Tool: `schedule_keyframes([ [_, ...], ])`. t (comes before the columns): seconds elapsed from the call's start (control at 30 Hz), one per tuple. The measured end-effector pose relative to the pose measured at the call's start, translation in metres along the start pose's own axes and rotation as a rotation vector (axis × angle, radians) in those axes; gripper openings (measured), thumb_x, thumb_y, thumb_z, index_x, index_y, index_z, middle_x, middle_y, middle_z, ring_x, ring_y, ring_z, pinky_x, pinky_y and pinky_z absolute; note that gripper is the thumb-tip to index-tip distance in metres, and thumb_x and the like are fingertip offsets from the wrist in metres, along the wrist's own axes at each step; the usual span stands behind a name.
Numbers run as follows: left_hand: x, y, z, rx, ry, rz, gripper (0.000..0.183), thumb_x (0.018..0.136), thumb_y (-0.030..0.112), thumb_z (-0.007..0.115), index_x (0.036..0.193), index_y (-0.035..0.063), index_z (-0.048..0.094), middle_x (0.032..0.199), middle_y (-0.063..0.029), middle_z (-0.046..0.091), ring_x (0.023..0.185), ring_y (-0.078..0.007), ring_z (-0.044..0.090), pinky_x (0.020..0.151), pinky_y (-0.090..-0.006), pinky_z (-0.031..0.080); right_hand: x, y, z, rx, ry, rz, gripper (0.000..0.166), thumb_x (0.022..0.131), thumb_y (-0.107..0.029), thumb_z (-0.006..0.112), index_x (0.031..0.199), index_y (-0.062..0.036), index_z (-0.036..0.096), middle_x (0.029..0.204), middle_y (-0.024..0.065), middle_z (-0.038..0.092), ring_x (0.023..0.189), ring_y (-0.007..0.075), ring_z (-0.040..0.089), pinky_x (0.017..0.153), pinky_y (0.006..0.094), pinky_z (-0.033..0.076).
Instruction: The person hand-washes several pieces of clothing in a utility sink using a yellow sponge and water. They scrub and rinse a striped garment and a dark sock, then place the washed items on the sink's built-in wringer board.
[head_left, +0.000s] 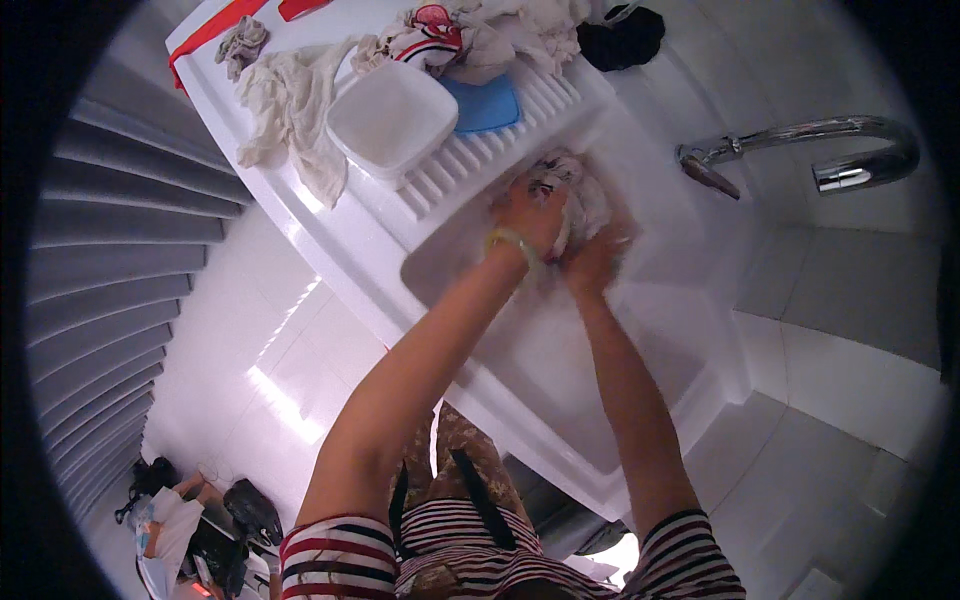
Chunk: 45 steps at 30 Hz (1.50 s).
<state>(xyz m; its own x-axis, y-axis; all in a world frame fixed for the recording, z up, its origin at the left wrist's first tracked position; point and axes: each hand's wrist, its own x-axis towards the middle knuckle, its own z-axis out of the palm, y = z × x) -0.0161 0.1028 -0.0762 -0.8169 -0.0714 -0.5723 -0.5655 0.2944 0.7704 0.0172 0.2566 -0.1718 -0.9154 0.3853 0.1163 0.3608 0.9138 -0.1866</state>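
Both of my hands are down inside a white laundry sink (525, 352), near its ridged washboard side. My left hand (529, 214), with a pale bangle at the wrist, grips a bunched wet cloth (589, 202) that is whitish with dark and reddish patches. My right hand (596, 259) is on the same cloth from the other side, its fingers blurred and partly hidden. Cloudy water seems to lie around the cloth; its depth I cannot tell.
A chrome faucet (832, 135) juts from the right. On the ridged board (442, 172) sit a white plastic basin (390, 116), a blue flat item (484, 105) and heaped pale clothes (296, 112). A black cloth (622, 37) lies behind. Bags and papers (199, 536) crowd the floor at lower left.
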Motion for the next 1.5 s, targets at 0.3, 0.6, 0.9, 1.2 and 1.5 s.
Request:
schedule_keyframes([
  [0.3,-0.025,0.005,-0.007,-0.579,-0.326,-0.396,0.084,0.080,0.068,0.046,0.142,0.0145,0.023,0.143,-0.0119,0.032,0.124,-0.0349,0.040,0.085,-0.0630,0.039,0.005,-0.027,-0.070,0.311,-0.228,-0.069,0.055,0.073,-0.003,0.060,0.126,-0.0048,0.043,0.122,0.0193,0.051,0.116,0.0357,0.048,0.095,0.0401,0.040],
  [0.6,0.052,-0.067,0.044,-1.321,-0.955,0.125,0.042,0.090,0.036,0.046,0.122,0.0096,0.052,0.118,-0.0092,0.056,0.106,-0.0236,0.055,0.090,-0.0370,0.046,-0.080,-0.095,-0.180,0.616,-0.039,-0.550,0.044,0.071,-0.002,0.063,0.113,-0.0091,0.056,0.111,0.0174,0.052,0.104,0.0338,0.048,0.086,0.0433,0.041],
  [0.9,0.040,-0.054,0.047,-1.290,-0.695,-0.010,0.036,0.088,0.028,0.052,0.118,0.0086,0.054,0.111,-0.0077,0.058,0.100,-0.0225,0.057,0.084,-0.0352,0.049,0.014,-0.084,-0.114,0.445,0.055,-0.149,0.030,0.087,-0.034,0.056,0.091,-0.0037,0.057,0.089,0.0182,0.062,0.080,0.0372,0.059,0.071,0.0441,0.046],
  [1.2,-0.006,-0.001,0.032,-0.157,0.106,0.425,0.062,0.073,0.025,0.068,0.125,0.0007,0.046,0.118,-0.0222,0.054,0.112,-0.0376,0.049,0.091,-0.0405,0.044,0.062,0.048,0.021,0.769,-0.014,0.566,0.040,0.087,-0.035,0.054,0.111,-0.0034,0.054,0.104,0.0189,0.060,0.097,0.0332,0.059,0.080,0.0415,0.046],
  [1.5,-0.054,-0.005,0.010,-0.552,-0.520,-0.364,0.075,0.075,0.052,0.059,0.132,0.0075,0.038,0.139,-0.0153,0.033,0.115,-0.0429,0.042,0.094,-0.0496,0.041,0.028,-0.008,-0.048,-0.317,-0.321,0.091,0.050,0.067,-0.021,0.075,0.109,-0.0096,0.050,0.103,0.0151,0.058,0.096,0.0322,0.058,0.076,0.0424,0.048],
])
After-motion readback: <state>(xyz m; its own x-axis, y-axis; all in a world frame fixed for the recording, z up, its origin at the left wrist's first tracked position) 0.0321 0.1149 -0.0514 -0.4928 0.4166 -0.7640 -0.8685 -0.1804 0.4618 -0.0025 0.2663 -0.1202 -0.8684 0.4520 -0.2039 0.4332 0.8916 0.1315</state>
